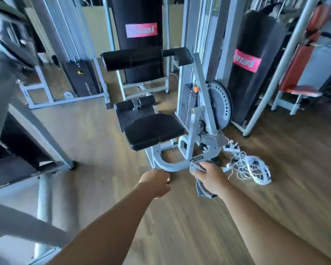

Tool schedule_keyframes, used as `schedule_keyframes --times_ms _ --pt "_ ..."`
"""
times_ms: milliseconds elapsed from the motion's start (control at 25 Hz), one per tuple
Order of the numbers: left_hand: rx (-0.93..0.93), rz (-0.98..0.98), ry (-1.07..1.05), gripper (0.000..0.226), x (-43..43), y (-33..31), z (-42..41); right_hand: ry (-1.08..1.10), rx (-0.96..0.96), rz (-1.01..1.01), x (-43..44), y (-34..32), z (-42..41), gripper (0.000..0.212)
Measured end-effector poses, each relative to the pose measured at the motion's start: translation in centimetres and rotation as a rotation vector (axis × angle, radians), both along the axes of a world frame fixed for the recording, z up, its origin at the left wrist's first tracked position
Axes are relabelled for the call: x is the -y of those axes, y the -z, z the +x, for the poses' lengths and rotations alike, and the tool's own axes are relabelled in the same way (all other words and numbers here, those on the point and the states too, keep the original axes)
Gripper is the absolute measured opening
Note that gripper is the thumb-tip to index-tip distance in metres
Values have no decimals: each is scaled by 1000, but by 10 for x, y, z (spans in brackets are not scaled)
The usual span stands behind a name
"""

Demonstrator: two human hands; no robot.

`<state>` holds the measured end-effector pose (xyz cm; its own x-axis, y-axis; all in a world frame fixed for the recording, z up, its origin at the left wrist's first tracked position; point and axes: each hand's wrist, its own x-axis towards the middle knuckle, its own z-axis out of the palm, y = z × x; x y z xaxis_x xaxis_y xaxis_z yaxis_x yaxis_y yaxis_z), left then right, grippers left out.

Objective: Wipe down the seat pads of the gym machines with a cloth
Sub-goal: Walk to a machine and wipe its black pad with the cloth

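The R hand (211,178) is clamped on a grey cloth (203,191). The fingers are closed round it, one end of the cloth sticks out above the hand and the other end hangs below it. The L hand (155,181) is beside it, not touching, w/ fingers curled in and nothing visible inside. Both arms reach forward and are bare.

The black seat pad (153,131) is in front of the hands, in the centre of the view, a bit further away and higher. No hand and no cloth touch it. It sits on a light grey machine frame (195,104), and the curved base tube of the frame passes just in front of both hands. Behind the seat pad are two small black rollers (135,105), and higher up a long black roller pad (132,59).

To the right of the frame is a round grey cam disc (220,104). Two black punching bags w/ pink labels stand behind, one in the middle (139,35) and one at the right (254,64). On the wooden floor (95,131), right of the R hand, lies a tangle of white cables (241,163) near a white power strip (231,147). At the far right is a red bench (298,69), blurred.
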<state>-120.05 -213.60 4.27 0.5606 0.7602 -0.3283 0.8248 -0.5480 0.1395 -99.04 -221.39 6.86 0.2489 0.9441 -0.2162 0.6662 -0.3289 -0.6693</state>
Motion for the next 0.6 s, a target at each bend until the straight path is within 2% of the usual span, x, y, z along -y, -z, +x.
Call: schedule_keyframes --times_ms 160,320,600 --pt "-2 -1 -152 36 -97 24 2 -129 -23 -31 -123 18 15 30" --pt "19 -33 -317 39 -181 44 0 -276 -40 -80 -236 40 24 17" --pt "58 -102 -587 37 -291 73 -30 -497 -17 -191 -408 75 8 14"
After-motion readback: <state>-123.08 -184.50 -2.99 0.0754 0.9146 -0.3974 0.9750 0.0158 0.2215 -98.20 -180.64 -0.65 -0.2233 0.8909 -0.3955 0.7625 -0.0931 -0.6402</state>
